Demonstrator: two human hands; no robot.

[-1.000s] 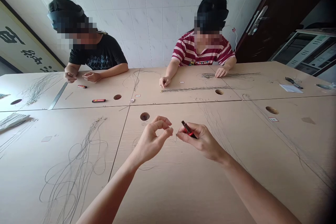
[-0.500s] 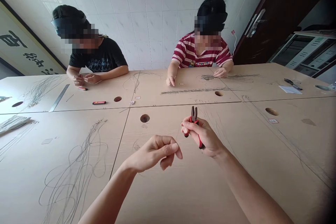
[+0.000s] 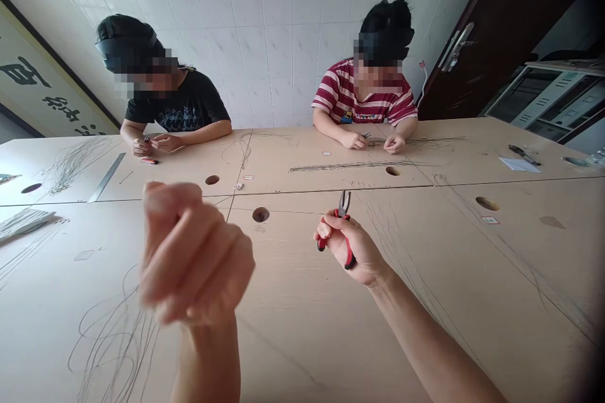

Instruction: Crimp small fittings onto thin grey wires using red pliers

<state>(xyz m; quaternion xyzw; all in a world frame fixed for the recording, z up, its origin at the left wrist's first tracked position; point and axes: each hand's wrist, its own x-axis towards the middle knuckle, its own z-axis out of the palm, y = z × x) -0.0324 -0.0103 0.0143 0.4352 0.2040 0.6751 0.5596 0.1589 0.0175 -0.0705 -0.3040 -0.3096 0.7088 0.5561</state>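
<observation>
My right hand (image 3: pixel 352 245) is wrapped round pliers (image 3: pixel 345 206) with red and black handles, their jaws pointing away from me. Its thumb and forefinger are also pinched together. Close to the camera, my left hand (image 3: pixel 198 258) is raised with its fingers curled shut. A thin cord (image 3: pixel 293 211) runs almost level between the two hands; where it enters the left fingers is hidden. Behind and below that hand lies a loose, looping bundle of grey cords (image 3: pixel 127 340). More fine cords (image 3: pixel 401 252) lie on the table beside my right forearm.
Across the table (image 3: pixel 293 340) sit two people, one in a black shirt (image 3: pixel 189 104), one in a striped shirt (image 3: pixel 335 91), hands on the tabletop. Between us lie a straight cord bundle (image 3: pixel 340 167), a metal ruler (image 3: pixel 108 176) and round table holes (image 3: pixel 261 215).
My left hand has swung left and up toward the camera, drawing the thin cord out. My right hand, with the pliers, has shifted slightly left. The striped-shirt person's hands have come closer together.
</observation>
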